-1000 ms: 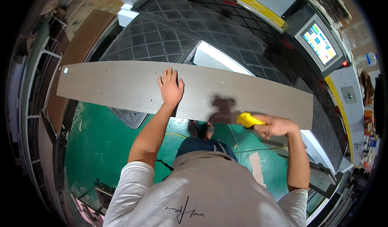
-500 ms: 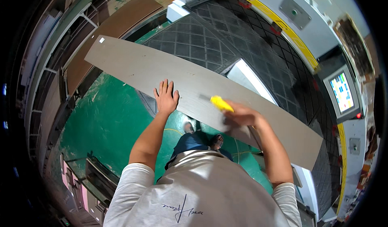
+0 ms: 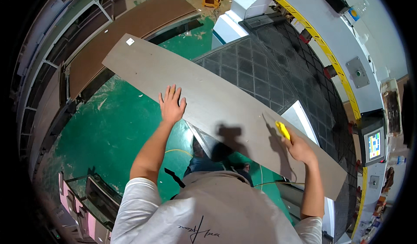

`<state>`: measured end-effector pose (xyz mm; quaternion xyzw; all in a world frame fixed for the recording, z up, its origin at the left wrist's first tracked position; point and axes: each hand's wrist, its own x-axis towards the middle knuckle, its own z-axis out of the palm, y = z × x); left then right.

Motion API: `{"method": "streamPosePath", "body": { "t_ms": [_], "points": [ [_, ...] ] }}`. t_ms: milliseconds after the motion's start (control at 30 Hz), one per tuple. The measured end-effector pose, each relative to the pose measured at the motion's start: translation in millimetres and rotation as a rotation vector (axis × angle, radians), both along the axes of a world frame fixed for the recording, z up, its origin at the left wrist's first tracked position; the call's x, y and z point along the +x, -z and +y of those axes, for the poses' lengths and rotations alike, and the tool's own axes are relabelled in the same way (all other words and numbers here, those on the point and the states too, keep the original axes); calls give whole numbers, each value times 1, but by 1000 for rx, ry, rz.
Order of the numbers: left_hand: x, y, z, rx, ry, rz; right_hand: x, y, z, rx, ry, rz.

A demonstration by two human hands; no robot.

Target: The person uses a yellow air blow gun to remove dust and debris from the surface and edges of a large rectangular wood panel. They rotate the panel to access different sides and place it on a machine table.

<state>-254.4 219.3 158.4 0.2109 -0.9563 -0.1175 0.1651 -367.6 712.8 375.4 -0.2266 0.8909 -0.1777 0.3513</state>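
A long grey-brown board [image 3: 204, 97] lies slanted before me, its far-left end bearing a small white label [image 3: 130, 41]. My left hand [image 3: 173, 107] rests flat on the board near its front edge, fingers spread, holding nothing. Over the right part of the board, my right hand [image 3: 299, 148] is closed around a yellow air blow gun [image 3: 282, 130], its thin tip pointing to the far left. Dark shadows of my head and right arm fall across the panel. My right fingers are partly hidden behind the hand.
Beyond the board spreads a black gridded machine bed [image 3: 243, 66], bordered by a yellow rail [image 3: 330, 55]. A control screen [image 3: 374, 144] stands at right. Brown sheets [image 3: 130, 24] lie stacked at far left. A thin yellow hose [image 3: 278, 183] runs by my feet over the green floor [image 3: 104, 126].
My right hand has moved right along the board with the air blow gun. The left hand still lies flat on it. The head view has shifted a little.
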Motion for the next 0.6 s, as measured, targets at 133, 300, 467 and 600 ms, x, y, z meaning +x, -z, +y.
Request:
{"method": "streamPosePath", "body": {
  "t_ms": [133, 300, 467, 600],
  "points": [
    [-2, 7, -57, -20, -34, -15, 18, -2, -93, -64, 61, -381],
    [-4, 6, -105, 61, -86, 72, 15, 25, -183, -241, 89, -147],
    [-5, 4, -105, 8, -125, 49, -19, 42, -209, -240, -38, -326],
    [-3, 3, -119, 27, -112, 29, -35, 35, -245, -202, -102, 4]
  ]
}}
